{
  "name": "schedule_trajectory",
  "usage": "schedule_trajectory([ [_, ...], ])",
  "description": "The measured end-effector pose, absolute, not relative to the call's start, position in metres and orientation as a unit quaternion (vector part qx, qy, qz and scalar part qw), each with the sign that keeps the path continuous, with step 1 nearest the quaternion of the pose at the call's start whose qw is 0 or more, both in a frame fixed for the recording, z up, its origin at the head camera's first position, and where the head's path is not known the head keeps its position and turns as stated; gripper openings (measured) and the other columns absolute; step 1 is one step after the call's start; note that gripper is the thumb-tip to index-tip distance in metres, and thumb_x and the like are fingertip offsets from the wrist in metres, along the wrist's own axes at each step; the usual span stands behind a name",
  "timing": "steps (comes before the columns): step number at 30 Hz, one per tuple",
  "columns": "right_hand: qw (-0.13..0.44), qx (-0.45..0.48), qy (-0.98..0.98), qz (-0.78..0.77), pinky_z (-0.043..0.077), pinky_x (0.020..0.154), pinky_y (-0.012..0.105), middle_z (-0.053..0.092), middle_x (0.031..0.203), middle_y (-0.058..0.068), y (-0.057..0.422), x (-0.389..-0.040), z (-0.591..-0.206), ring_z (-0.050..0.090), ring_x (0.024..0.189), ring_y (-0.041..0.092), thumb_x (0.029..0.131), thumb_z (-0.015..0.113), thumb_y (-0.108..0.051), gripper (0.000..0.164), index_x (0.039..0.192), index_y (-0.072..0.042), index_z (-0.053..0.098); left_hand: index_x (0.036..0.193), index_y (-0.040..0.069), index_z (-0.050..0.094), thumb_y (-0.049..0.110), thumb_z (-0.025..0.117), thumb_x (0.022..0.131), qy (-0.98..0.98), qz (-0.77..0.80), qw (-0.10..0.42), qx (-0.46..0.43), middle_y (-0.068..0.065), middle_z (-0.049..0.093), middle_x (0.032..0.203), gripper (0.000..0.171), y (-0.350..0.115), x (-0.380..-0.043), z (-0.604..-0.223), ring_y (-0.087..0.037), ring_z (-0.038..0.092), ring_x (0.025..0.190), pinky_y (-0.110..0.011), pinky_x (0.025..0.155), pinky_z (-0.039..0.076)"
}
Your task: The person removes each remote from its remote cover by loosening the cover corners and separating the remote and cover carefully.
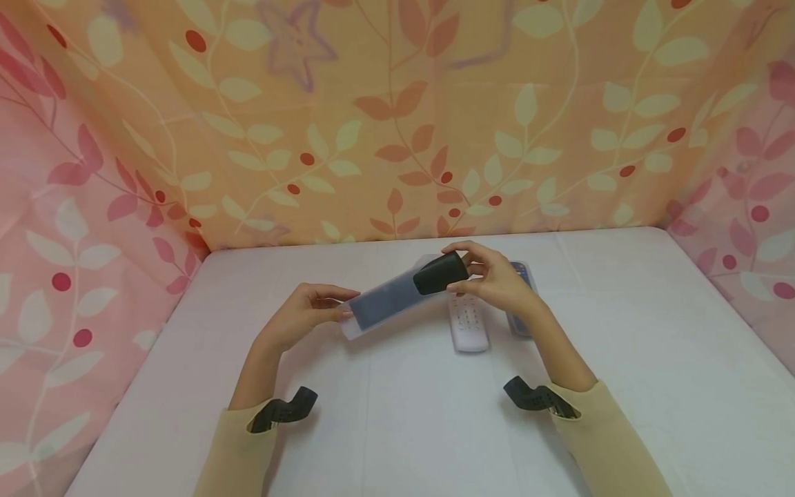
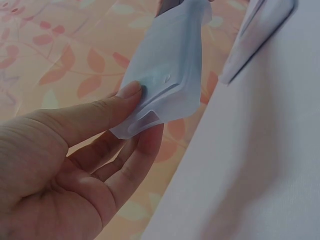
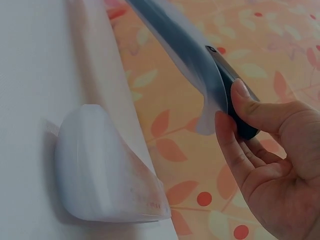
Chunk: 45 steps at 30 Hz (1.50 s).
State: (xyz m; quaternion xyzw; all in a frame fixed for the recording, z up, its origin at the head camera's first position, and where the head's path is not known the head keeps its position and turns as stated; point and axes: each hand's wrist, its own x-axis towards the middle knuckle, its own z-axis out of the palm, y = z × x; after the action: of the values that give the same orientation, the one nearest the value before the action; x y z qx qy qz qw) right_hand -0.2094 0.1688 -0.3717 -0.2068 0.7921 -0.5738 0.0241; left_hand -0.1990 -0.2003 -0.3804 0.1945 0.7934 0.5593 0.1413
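A black remote control (image 1: 439,273) sits partly inside a translucent plastic sleeve (image 1: 388,304), tilted above the table. Its bare end sticks out at the right, while the rest shows dimly through the sleeve. My left hand (image 1: 304,314) pinches the sleeve's far end between thumb and fingers; the left wrist view shows a small slot in that end of the sleeve (image 2: 170,65). With thumb and fingers, my right hand (image 1: 493,279) grips the bare black end. In the right wrist view, the sleeve's open flap stands beside the remote (image 3: 242,107).
On the white-covered table (image 1: 397,428), a white remote (image 1: 468,328) lies below my right hand. A dark blue remote (image 1: 520,270) is partly hidden behind that hand. Patterned cloth (image 1: 397,124) hangs along the back and both sides. Black devices (image 1: 288,407) stick out of both sleeve cuffs.
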Motion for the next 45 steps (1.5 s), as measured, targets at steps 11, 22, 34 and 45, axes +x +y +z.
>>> schedule_trajectory([
  [11,0.023,-0.205,0.793,-0.574,0.064,0.074,0.030,0.061,0.106,0.025,0.1711,-0.2111,-0.3720,0.072,0.094,0.034,0.083,0.082,0.012,0.064,0.141,0.000,0.058,0.130,-0.004,0.072,0.000,0.078,0.092,0.789,0.566,0.144,0.190,-0.021,0.069,0.135,0.039,-0.2007,-0.1999,-0.3803,-0.012,0.073,0.107,-0.026,0.092,0.058],
  [22,0.029,-0.194,0.791,-0.580,0.065,0.074,0.031,0.059,0.109,0.028,0.1719,-0.2112,-0.3708,0.072,0.096,0.035,0.082,0.081,0.014,0.066,0.142,0.002,0.057,0.128,-0.008,0.071,-0.002,0.077,0.091,0.783,0.580,0.137,0.178,-0.022,0.072,0.128,0.038,-0.2009,-0.2004,-0.3809,-0.011,0.073,0.096,-0.027,0.084,0.060],
  [34,0.027,-0.197,0.790,-0.580,0.064,0.074,0.031,0.058,0.113,0.028,0.1749,-0.2127,-0.3728,0.073,0.096,0.035,0.083,0.081,0.013,0.065,0.142,0.001,0.057,0.127,-0.011,0.070,-0.005,0.076,0.091,0.774,0.591,0.136,0.181,-0.014,0.076,0.120,0.036,-0.2017,-0.2009,-0.3814,-0.011,0.073,0.097,-0.027,0.084,0.062],
  [45,0.027,-0.199,0.791,-0.578,0.064,0.076,0.029,0.057,0.116,0.030,0.1771,-0.2132,-0.3724,0.072,0.098,0.035,0.084,0.081,0.012,0.064,0.142,0.002,0.056,0.127,-0.012,0.070,-0.006,0.075,0.092,0.772,0.594,0.136,0.181,-0.014,0.076,0.119,0.035,-0.2034,-0.2019,-0.3820,-0.011,0.072,0.098,-0.027,0.084,0.062],
])
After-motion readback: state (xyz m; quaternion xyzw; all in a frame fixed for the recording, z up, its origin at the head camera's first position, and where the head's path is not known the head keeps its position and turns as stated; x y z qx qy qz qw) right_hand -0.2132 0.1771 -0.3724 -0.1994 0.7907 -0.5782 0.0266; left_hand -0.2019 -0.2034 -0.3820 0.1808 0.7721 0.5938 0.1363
